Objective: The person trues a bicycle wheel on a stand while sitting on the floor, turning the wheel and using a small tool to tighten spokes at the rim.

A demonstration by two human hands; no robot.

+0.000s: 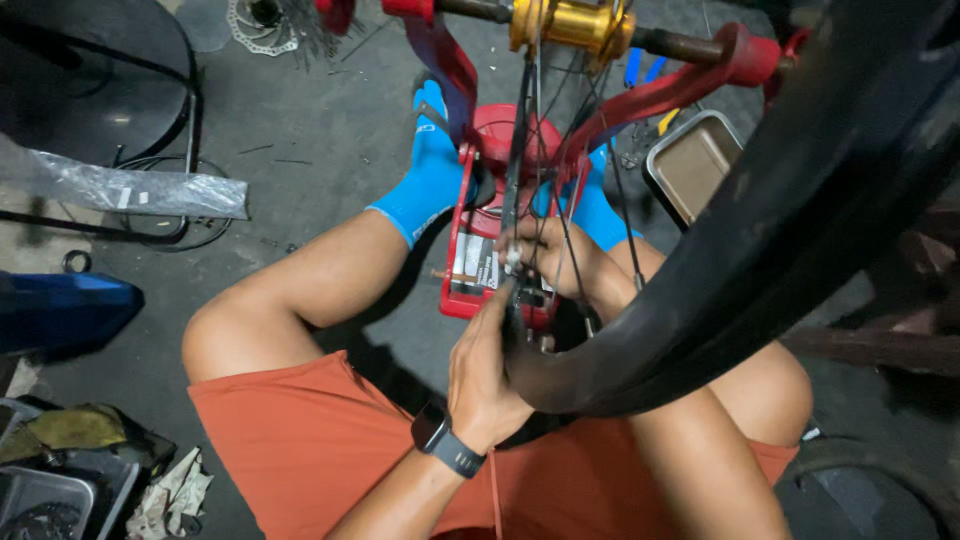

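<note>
Hands (485,375) (545,255) on black rim (700,290), spokes (560,150), red truing stand (470,270)

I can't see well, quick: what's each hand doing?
Left hand: closed on the black round wheel rim.
Right hand: fingers pinched among the thin metal spokes.

Left hand (485,370) gripping black wheel rim (640,350), right hand (545,255) pinching spokes (572,150) — gold hub (572,25) in red truing stand (480,200), metal tray (690,160) beside
</note>
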